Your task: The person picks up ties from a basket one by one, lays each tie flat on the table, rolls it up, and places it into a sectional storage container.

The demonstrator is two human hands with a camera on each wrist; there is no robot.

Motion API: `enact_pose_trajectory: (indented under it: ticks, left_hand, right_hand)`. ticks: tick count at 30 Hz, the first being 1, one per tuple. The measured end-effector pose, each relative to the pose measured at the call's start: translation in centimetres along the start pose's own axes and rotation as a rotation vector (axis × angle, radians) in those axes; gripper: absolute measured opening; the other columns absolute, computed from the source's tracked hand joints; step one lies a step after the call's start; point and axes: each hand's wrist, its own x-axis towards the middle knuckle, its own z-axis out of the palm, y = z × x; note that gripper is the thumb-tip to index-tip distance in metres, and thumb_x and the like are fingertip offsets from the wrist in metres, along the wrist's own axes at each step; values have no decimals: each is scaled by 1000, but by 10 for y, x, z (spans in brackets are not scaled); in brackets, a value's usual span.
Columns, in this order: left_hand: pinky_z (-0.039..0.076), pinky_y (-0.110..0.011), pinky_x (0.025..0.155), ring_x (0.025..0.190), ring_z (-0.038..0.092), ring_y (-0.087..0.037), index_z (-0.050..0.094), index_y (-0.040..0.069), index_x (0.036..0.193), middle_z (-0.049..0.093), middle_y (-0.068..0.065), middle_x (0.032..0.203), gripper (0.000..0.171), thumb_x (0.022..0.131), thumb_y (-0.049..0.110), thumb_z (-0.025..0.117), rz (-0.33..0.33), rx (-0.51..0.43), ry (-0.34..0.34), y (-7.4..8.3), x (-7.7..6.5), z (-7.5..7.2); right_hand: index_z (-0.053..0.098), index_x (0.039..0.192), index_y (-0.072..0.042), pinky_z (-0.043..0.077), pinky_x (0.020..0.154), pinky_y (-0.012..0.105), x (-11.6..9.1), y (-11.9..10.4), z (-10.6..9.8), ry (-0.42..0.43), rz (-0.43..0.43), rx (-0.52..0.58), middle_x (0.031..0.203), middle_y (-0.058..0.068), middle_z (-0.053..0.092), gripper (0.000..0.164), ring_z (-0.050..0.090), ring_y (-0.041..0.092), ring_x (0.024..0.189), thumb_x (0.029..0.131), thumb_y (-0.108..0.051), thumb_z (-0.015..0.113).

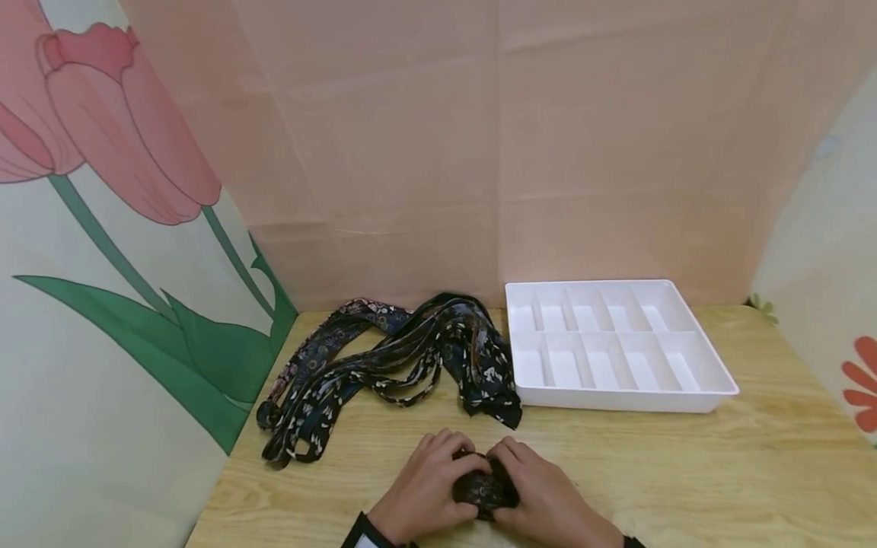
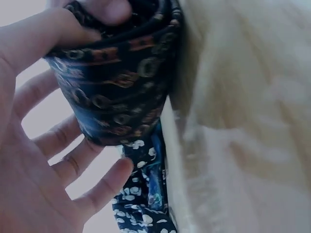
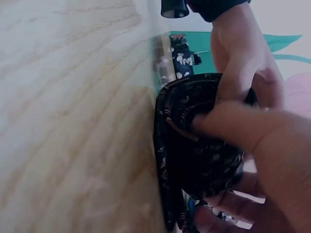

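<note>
While fingers of left hand (image 1: 430,482) and right hand (image 1: 546,491) pinch a rolled dark patterned cloth strip (image 1: 485,489) from both sides, it sits on the wooden tabletop (image 1: 685,472); loose floral cloths (image 1: 488,373), white ten-compartment tray (image 1: 623,399) behind.

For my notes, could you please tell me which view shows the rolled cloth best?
The left wrist view: the rolled cloth is large there, with its side pattern easiest to read. The head view shows it small between the left hand and the right hand; the right wrist view shows its coiled end, darker and partly covered.
</note>
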Motion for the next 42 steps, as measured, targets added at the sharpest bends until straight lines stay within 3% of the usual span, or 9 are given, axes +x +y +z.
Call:
enact_pose_trajectory:
  ticks: [3, 9, 12, 16, 20, 24, 29, 34, 42]
  left_hand:
    - [49, -27, 97, 111, 55, -4, 69, 38, 132, 60, 14, 127, 55, 81, 37, 89, -4, -35, -45, 0, 0, 1]
    - [49, -27, 93, 109, 54, -3, 72, 41, 130, 61, 15, 126, 51, 83, 36, 89, -12, -43, -68, 1, 0, -1]
    - [52, -33, 98, 117, 55, -5, 64, 44, 140, 59, 14, 134, 54, 90, 47, 83, -41, -71, -81, 2, -1, -2]
    - [54, -43, 106, 130, 56, -11, 54, 39, 152, 56, 10, 145, 62, 98, 67, 63, -168, -168, -74, 2, -3, -3]
    - [56, -32, 87, 105, 62, -5, 58, 27, 148, 63, 11, 121, 65, 102, 71, 52, -347, -298, -74, -1, -3, -3]
    - [52, -27, 76, 91, 61, 0, 62, 27, 141, 66, 15, 108, 62, 100, 74, 52, -445, -386, -172, 0, 1, 1]
    - [59, -33, 89, 109, 65, -3, 62, 32, 135, 68, 14, 123, 55, 98, 73, 57, -449, -411, -201, 6, 5, 8]
    - [58, -31, 91, 110, 62, -3, 58, 33, 134, 62, 12, 125, 54, 94, 69, 68, -464, -482, -148, 10, 8, 15]
    - [55, -34, 104, 123, 61, -10, 49, 29, 137, 61, 5, 134, 64, 85, 40, 85, -466, -641, -48, 14, 13, 23]
  right_hand:
    - [61, 122, -26, 59, 87, 36, -1, 0, 0, -11, 23, -11, 115, -15, 57, 60, 57, 3, 103, 72, -30, 94]
    - [64, 125, -25, 61, 88, 35, -2, 0, 2, 60, -61, -49, 118, -14, 60, 59, 59, 4, 105, 76, -40, 93]
    - [65, 124, -24, 61, 89, 36, -3, 1, 3, 57, -37, -54, 117, -14, 60, 57, 58, 4, 104, 76, -40, 92]
    - [66, 119, -22, 60, 88, 39, -7, 4, 4, 72, 11, -77, 117, -10, 61, 58, 56, 9, 103, 71, -36, 95]
    - [67, 122, -22, 59, 87, 40, -10, 7, 6, 89, 47, -76, 121, -5, 59, 66, 54, 13, 105, 65, -35, 97]
    - [67, 126, -24, 61, 87, 40, -10, 9, 7, 77, 50, -38, 121, -5, 57, 68, 56, 12, 105, 65, -30, 97]
    - [66, 130, -24, 62, 90, 41, -9, 10, 8, 56, 26, 72, 120, -6, 56, 65, 62, 9, 103, 72, -22, 95]
    - [64, 127, -23, 63, 89, 41, -8, 7, 10, 96, 35, 132, 122, -4, 56, 58, 65, 11, 104, 77, -16, 93]
    - [61, 126, -19, 63, 94, 44, -5, 5, 12, 134, 60, 162, 127, -1, 53, 57, 66, 18, 111, 78, -5, 88]
